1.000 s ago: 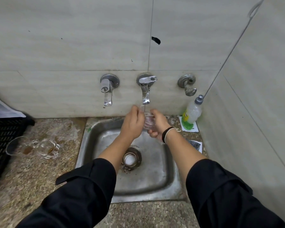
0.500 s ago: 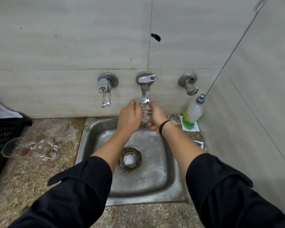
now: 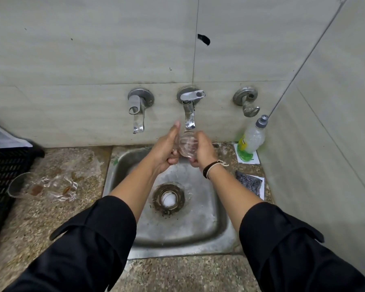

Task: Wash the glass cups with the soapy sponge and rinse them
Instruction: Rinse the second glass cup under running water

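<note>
Crate [image 3: 0, 186], black and slatted, sits at the far left edge on the speckled stone surface [image 3: 51, 218]. Just beside it a clear glass cup [image 3: 22, 185] lies on its side with a brown residue at its base, touching another cup [image 3: 60, 187] that also lies tipped and also shows a brown stain. A wet patch spreads on the stone behind them.

Next comes the steel sink [image 3: 198, 228], set into the surface, with a round drain [image 3: 168, 199] near its middle holding a pale plug. Three metal taps stand out from the tiled wall above: a left tap [image 3: 138, 110], a middle tap [image 3: 189, 106] and a right tap [image 3: 248, 101].

Under the middle tap's spout, over the back of the sink, both hands hold one clear glass cup [image 3: 188, 145] between them. The left hand [image 3: 167, 150] wraps the cup's left side, thumb raised, its grip closed on the glass. The right hand [image 3: 203, 151], with a dark band on the wrist, curls around the cup's right side, also grasping it. Whether water is running cannot be told.

Right of the sink a dark scrubbing pad [image 3: 249, 183] lies on a white sheet. Behind it, in the corner, a soap bottle [image 3: 252, 138] with green liquid at the bottom stands tilted toward the wall.
</note>
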The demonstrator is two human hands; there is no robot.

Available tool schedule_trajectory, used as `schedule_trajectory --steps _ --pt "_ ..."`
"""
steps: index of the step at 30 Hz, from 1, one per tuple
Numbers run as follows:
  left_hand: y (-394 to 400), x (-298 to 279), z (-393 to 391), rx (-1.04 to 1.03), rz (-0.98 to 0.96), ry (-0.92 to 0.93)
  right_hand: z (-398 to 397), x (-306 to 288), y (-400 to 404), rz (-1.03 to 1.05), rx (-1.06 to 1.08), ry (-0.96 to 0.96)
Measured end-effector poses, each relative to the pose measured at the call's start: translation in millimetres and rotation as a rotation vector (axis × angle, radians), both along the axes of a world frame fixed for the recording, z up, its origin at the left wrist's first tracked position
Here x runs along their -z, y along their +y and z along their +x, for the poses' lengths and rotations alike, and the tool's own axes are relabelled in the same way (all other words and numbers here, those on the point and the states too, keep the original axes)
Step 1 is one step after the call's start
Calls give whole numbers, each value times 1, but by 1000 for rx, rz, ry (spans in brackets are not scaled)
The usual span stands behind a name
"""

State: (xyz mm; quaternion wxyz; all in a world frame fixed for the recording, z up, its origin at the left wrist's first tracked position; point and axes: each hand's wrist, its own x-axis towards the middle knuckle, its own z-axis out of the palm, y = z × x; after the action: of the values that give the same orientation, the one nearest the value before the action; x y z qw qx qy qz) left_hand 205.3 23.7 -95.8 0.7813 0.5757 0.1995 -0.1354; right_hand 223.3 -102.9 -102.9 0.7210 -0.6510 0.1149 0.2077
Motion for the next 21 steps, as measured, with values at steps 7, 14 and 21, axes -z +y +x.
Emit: schedule_trajectory --steps 7,14,21 --pt "16 4 -13 3 -352 -140 3 -5 -9 391 -42 242" --pt "-17 3 -8 -131 339 -82 -9 5 1 -468 22 -421" --pt "17 8 -7 30 709 -279 12 -40 -15 -708 -917 -508"
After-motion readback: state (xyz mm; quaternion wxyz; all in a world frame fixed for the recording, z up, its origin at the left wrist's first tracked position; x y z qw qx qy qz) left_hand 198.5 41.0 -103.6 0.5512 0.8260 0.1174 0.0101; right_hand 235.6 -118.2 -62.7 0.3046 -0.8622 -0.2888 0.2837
